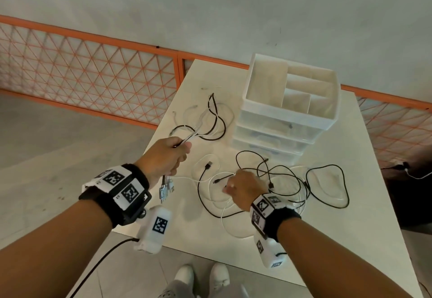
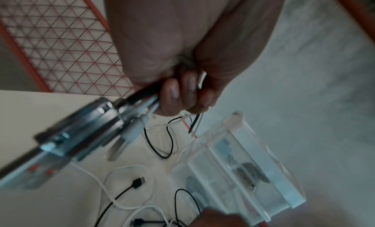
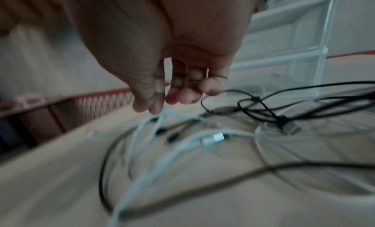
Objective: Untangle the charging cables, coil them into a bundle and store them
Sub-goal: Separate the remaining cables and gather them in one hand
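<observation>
My left hand point(image 1: 182, 150) grips a bunch of black and white charging cables point(image 1: 210, 120) above the table's left side. Their loops trail onto the table beyond the hand, and their USB plugs point(image 1: 164, 191) hang under it. The left wrist view shows the fingers point(image 2: 182, 94) curled round the bunch and the metal plugs point(image 2: 81, 134) up close. My right hand point(image 1: 230, 186) is down in a loose tangle of black and white cables point(image 1: 280, 181). There thumb and forefinger point(image 3: 156, 105) pinch a white cable point(image 3: 151, 119), blurred.
A white table point(image 1: 327, 227) carries a clear plastic drawer unit point(image 1: 289, 110) with open top compartments at the back. A black plug point(image 1: 208, 165) lies between my hands. An orange mesh fence point(image 1: 93, 68) runs behind. My feet point(image 1: 201, 276) stand at the near table edge.
</observation>
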`<state>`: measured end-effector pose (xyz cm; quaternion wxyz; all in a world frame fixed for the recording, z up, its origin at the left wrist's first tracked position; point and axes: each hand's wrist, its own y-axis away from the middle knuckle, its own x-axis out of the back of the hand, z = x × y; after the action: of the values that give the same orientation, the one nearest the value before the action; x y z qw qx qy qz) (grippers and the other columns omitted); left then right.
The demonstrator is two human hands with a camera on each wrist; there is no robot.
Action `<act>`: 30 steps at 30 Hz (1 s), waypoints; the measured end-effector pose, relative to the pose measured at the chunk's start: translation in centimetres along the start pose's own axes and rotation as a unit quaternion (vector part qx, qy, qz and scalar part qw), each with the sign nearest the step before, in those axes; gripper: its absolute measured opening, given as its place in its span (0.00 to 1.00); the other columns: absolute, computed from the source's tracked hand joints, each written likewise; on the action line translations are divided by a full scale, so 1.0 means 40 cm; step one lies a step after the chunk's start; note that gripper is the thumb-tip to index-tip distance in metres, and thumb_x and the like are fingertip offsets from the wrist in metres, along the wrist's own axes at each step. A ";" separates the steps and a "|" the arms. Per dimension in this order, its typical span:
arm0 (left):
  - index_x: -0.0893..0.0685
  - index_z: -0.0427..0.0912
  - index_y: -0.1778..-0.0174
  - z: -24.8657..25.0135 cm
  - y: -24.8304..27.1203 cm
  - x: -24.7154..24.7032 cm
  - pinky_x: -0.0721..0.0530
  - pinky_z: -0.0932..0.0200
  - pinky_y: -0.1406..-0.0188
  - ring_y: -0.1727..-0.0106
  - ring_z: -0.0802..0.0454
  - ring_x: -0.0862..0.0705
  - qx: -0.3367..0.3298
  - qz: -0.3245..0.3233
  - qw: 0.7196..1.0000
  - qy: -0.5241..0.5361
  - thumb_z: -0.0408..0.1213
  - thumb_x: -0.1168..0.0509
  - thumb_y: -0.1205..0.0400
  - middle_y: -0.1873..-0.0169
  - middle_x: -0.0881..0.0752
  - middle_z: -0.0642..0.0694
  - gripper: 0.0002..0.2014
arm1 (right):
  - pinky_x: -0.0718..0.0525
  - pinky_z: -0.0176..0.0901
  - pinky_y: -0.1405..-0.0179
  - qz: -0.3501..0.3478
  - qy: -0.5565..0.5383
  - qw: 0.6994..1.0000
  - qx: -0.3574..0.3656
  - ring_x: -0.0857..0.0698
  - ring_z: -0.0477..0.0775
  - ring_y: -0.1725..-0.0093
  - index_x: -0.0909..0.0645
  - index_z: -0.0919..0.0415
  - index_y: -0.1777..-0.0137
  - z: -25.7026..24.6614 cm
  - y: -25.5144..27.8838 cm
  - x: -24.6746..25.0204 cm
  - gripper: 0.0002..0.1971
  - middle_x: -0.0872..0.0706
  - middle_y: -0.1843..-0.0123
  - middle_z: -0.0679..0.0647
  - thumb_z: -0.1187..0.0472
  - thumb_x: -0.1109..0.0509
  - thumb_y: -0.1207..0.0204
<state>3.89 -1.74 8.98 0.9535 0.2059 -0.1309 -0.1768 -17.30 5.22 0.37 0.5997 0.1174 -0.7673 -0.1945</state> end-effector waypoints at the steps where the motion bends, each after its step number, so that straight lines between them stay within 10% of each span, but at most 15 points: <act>1: 0.20 0.38 0.57 -0.001 -0.003 0.001 0.38 0.66 0.82 0.80 0.58 0.37 -0.008 -0.002 1.000 -0.004 0.40 0.37 0.13 0.74 0.26 0.50 0.10 | 0.19 0.47 0.49 0.032 -0.043 0.999 0.010 0.15 0.56 0.45 0.11 0.53 0.46 0.005 0.001 0.030 0.15 0.17 0.46 0.50 0.44 0.34 0.16; 6: 0.19 0.37 0.55 0.017 -0.020 -0.015 0.37 0.67 0.83 0.80 0.59 0.36 -0.019 0.009 1.000 -0.020 0.37 0.35 0.14 0.73 0.27 0.49 0.07 | 0.14 0.53 0.42 0.164 -0.147 0.974 0.055 0.14 0.51 0.48 0.11 0.46 0.53 0.031 0.021 0.155 0.07 0.13 0.50 0.46 0.56 0.30 0.21; 11: 0.17 0.36 0.49 0.031 -0.024 -0.071 0.40 0.64 0.81 0.78 0.55 0.39 0.001 -0.021 0.999 -0.045 0.38 0.33 0.16 0.79 0.31 0.53 0.08 | 0.16 0.53 0.37 -0.046 0.001 0.998 0.039 0.19 0.59 0.32 0.28 0.33 0.25 -0.004 0.044 0.035 0.35 0.35 0.22 0.48 0.69 0.33 0.26; 14: 0.15 0.29 0.50 0.029 -0.024 -0.093 0.40 0.64 0.81 0.79 0.54 0.39 -0.002 -0.034 0.998 -0.055 0.37 0.34 0.17 0.79 0.32 0.52 0.12 | 0.16 0.52 0.37 -0.063 0.028 0.998 0.002 0.20 0.59 0.30 0.20 0.43 0.32 0.009 0.036 -0.023 0.28 0.43 0.15 0.47 0.72 0.30 0.27; 20: 0.11 0.45 0.49 0.037 -0.028 -0.094 0.34 0.66 0.77 0.77 0.57 0.34 -0.077 -0.050 0.994 -0.065 0.40 0.31 0.17 0.76 0.26 0.56 0.06 | 0.16 0.47 0.40 0.168 -0.161 0.970 0.063 0.14 0.49 0.46 0.13 0.48 0.56 0.042 0.032 0.134 0.07 0.13 0.43 0.44 0.62 0.28 0.21; 23: 0.14 0.51 0.46 0.056 -0.023 -0.122 0.31 0.73 0.79 0.81 0.64 0.29 -0.127 -0.100 0.983 -0.082 0.43 0.24 0.22 0.80 0.26 0.59 0.10 | 0.16 0.32 0.52 0.216 -0.243 0.940 0.100 0.14 0.37 0.61 0.12 0.50 0.57 0.024 0.091 0.286 0.08 0.11 0.63 0.40 0.51 0.28 0.18; 30: 0.12 0.36 0.59 0.084 -0.048 -0.134 0.35 0.62 0.78 0.80 0.56 0.36 -0.111 -0.014 0.983 -0.143 0.47 0.36 0.15 0.83 0.33 0.56 0.17 | 0.21 0.42 0.72 0.386 -0.453 0.801 0.062 0.19 0.49 0.77 0.11 0.59 0.62 0.083 0.170 0.473 0.12 0.15 0.74 0.47 0.53 0.25 0.21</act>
<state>-2.58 -2.44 10.16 0.9393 0.0728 -0.2429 -0.2312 -24.94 4.03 19.24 0.2012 -0.2535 -0.9436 0.0702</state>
